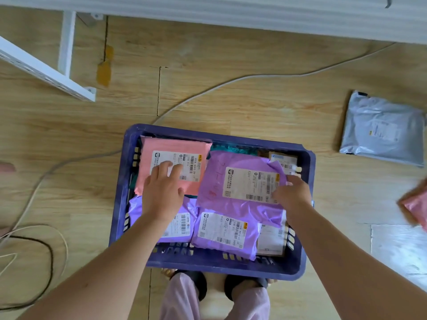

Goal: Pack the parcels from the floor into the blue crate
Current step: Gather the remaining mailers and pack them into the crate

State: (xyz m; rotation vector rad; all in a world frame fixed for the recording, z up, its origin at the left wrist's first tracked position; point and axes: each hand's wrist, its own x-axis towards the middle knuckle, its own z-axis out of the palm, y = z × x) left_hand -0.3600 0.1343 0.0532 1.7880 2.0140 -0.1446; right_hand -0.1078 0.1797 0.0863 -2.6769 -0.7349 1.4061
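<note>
The blue crate [307, 162] stands on the wooden floor in front of my feet, filled with several labelled parcels. My left hand [163, 192] presses flat on a pink parcel [196, 148] at the crate's far left. My right hand [292, 196] pinches the right edge of a large purple parcel [221, 181] lying on top of the others. Two more purple parcels [227, 232] lie along the near side, and cardboard boxes [272, 241] show at the right. A grey parcel [381, 130] lies on the floor to the right.
Another pink parcel [416, 207] pokes in at the right edge. White cables [208, 93] and a black cable [49, 255] trail across the floor at left. A white metal frame [67, 42] stands at top left. My slippered feet [245, 287] touch the crate's near side.
</note>
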